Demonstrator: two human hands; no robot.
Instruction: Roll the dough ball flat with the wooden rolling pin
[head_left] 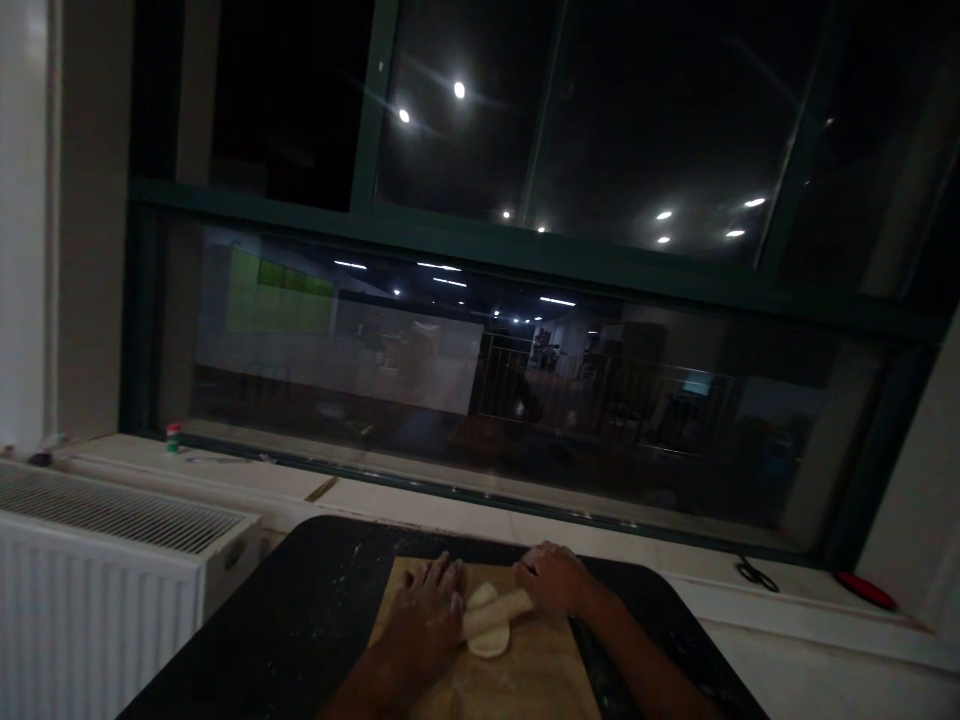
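Note:
A short wooden rolling pin (499,613) lies slantwise across a flat, pale oval of dough (489,643). Beneath them is a wooden board (551,665) on a dark table. My left hand (429,605), dusted with white flour, is on the pin's left end with its fingers reaching forward, and the palm covers that end. At the other end, my right hand (553,578) has its fingers curled by the pin's tip; the exact contact is dim and partly hidden. Dough shows above and below the pin, between my two hands.
The black table (330,580) has white flecks on it. Left of it stands a white radiator (112,580). Along the windowsill are a small green-and-red container (173,437), black scissors (756,574) and a red-and-black object (865,590). A dark window (525,370) reflects lights.

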